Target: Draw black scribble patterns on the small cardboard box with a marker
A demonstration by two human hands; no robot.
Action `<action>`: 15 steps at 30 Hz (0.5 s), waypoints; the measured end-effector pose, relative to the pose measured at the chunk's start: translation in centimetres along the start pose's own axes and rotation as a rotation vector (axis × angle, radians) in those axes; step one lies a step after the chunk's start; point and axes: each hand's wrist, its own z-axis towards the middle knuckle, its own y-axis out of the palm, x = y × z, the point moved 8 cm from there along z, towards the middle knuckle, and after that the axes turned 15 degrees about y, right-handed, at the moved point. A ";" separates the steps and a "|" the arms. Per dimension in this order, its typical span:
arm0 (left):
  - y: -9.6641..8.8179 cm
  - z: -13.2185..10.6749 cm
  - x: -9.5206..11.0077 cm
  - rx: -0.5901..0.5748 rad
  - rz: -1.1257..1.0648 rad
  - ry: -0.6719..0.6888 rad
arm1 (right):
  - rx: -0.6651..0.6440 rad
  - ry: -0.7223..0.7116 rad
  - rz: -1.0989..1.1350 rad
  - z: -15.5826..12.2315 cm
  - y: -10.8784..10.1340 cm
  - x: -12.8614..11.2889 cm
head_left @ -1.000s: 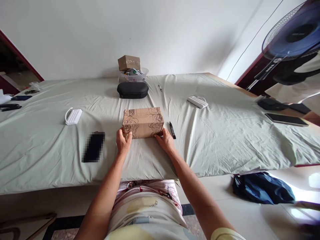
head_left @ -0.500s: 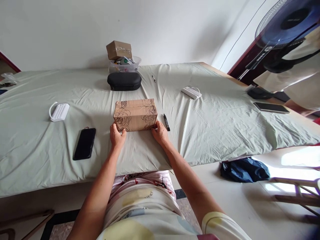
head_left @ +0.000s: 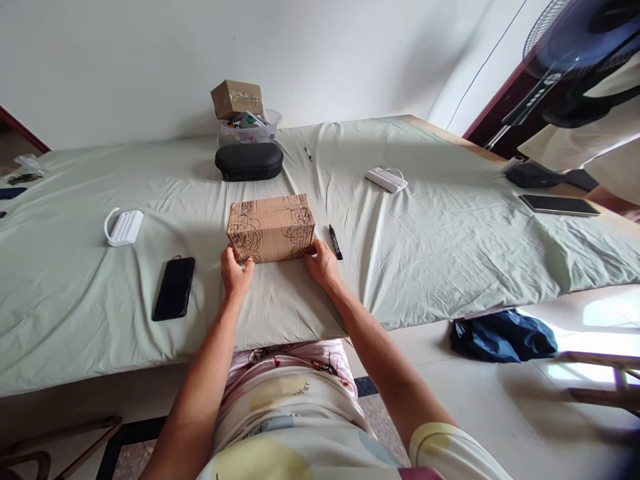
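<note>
A brown cardboard box (head_left: pixel 271 229) with black scribbled loops at its corners rests on the cloth-covered table in front of me. My left hand (head_left: pixel 237 275) grips its near left lower corner, thumb on the front face and the other fingers along the side. At the near right lower corner my right hand (head_left: pixel 323 264) holds the box in the same manner. Some fingertips are hidden behind the box. Just right of the box lies a black marker (head_left: pixel 335 242). To the left of my left hand is a black smartphone (head_left: pixel 173 289).
Behind the box sits a black zip case (head_left: pixel 249 162), then a clear plastic basket (head_left: pixel 250 133) carrying a smaller carton (head_left: pixel 237 99). White corded blocks lie left (head_left: pixel 125 228) and right (head_left: pixel 387 179). A pen (head_left: pixel 309 154) and a tablet (head_left: pixel 559 205) also lie there. Someone stands far right by a fan.
The view has shifted slightly, so the surroundings appear a little displaced. Both hands keep their hold on the box, which stays in place on the table.
</note>
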 end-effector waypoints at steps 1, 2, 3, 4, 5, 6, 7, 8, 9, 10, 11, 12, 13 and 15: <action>0.1 0.0 -0.1 -0.002 0.000 -0.004 | -0.003 0.008 -0.002 0.0 0.0 0.0; 0.1 0.0 -0.2 -0.003 0.002 -0.006 | -0.006 0.015 -0.004 0.1 0.0 0.0; 0.2 0.0 -0.3 -0.002 0.004 -0.007 | -0.007 0.021 -0.006 0.1 0.1 0.0; 0.2 0.0 -0.3 0.001 0.007 -0.006 | -0.008 0.026 -0.006 0.1 0.1 0.0; 0.3 0.0 -0.3 0.005 0.010 -0.004 | -0.006 0.029 -0.006 0.1 0.1 0.0; 0.3 0.0 -0.3 0.009 0.013 -0.001 | -0.002 0.031 -0.005 0.2 0.1 0.1; 0.3 0.0 -0.3 0.013 0.012 0.003 | 0.003 0.032 -0.004 0.2 0.1 0.1; 0.4 -0.1 -0.3 0.016 0.010 0.006 | 0.008 0.032 -0.004 0.2 0.0 0.2; 0.4 -0.1 -0.3 0.019 0.008 0.008 | 0.012 0.031 -0.004 0.2 0.0 0.2; 0.4 -0.1 -0.4 0.021 0.006 0.010 | 0.013 0.029 -0.005 0.1 0.0 0.2; 0.4 -0.1 -0.4 0.020 0.005 0.012 | 0.013 0.028 -0.007 0.1 0.0 0.2; 0.5 -0.1 -0.5 0.017 0.004 0.013 | 0.011 0.026 -0.009 0.1 0.0 0.2; 0.5 -0.2 -0.6 0.016 0.003 0.013 | 0.011 0.022 -0.009 0.0 0.0 0.2; 0.6 -0.1 -0.7 0.011 -0.007 0.008 | 0.014 0.012 -0.002 0.0 0.0 0.1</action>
